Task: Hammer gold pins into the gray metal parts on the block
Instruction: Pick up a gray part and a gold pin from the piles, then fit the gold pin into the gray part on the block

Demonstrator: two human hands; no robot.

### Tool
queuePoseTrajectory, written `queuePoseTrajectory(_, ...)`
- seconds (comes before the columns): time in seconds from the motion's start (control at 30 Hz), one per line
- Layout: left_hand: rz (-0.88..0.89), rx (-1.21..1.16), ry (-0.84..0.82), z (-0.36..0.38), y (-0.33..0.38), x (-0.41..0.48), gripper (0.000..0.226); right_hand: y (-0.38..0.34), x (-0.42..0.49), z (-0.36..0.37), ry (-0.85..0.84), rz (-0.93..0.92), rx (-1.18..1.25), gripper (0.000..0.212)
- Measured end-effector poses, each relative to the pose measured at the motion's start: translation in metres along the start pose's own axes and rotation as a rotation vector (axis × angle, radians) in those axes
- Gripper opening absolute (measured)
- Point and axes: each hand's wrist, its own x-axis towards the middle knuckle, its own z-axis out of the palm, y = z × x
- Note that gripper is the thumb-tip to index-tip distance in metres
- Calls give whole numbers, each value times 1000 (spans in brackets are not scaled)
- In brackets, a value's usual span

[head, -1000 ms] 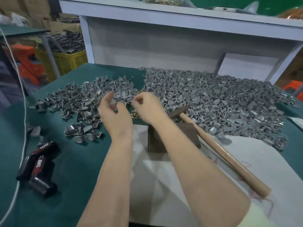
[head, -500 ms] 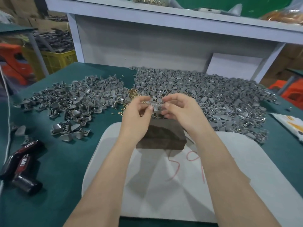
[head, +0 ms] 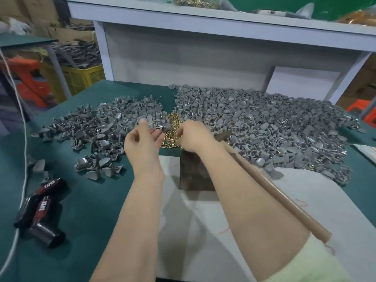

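The right hand (head: 193,137) is just beyond the block (head: 195,174), its fingers curled down into the heap of gold pins (head: 173,127). The fingertips are buried, so I cannot tell whether a pin is pinched yet. The left hand (head: 144,143) hangs just left of that heap with its fingers half curled. Something gray sits at its index tip, but I cannot tell whether it grips it.

Gray metal parts lie in two piles beyond the block, a thinner one to its left (head: 101,127) and a dense one to its right (head: 264,123). The block's top is hidden behind the right wrist.

The pins are tiny, shiny and smooth, so one could easily slip from a pinch and vanish among the heap. The gray parts are matte, curved like small shells with stubby lugs, and one could probably rock on the block's flat dark face under a blow.

The hammer (head: 274,190) leans against the block's right side, its round tan wooden handle close beside the right forearm. A careless pull back could knock it onto the white sheet (head: 203,231) that lies under the block on the table (head: 91,200).
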Motion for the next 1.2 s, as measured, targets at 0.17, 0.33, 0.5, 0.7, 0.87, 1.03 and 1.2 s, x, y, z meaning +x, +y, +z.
queuePoseTrajectory(0.17,57,93,10,-1,-6,0,16,-17,18,15,-94,13,-225,15)
queuePoseTrajectory(0.33,84,164,5,-1,-10,-1,15,-21,27,22,-115,31,-246,11)
queuePoseTrajectory(0.5,102,253,-37,0,-12,-3,21,-21,29,24,-113,40,-220,15)
queuePoseTrajectory(0.7,98,308,-39,2,-14,-4,17,-14,25,24,77,56,-13,4)
queuePoseTrajectory(0.87,154,361,-172,5,-14,-10,14,-7,18,7,214,88,305,21)
queuePoseTrajectory(1.03,281,494,-481,10,-14,-25,14,30,-19,-21,349,179,614,20)
queuePoseTrajectory(1.2,387,976,-734,10,-23,-36,17,75,-75,-35,339,213,1003,2)
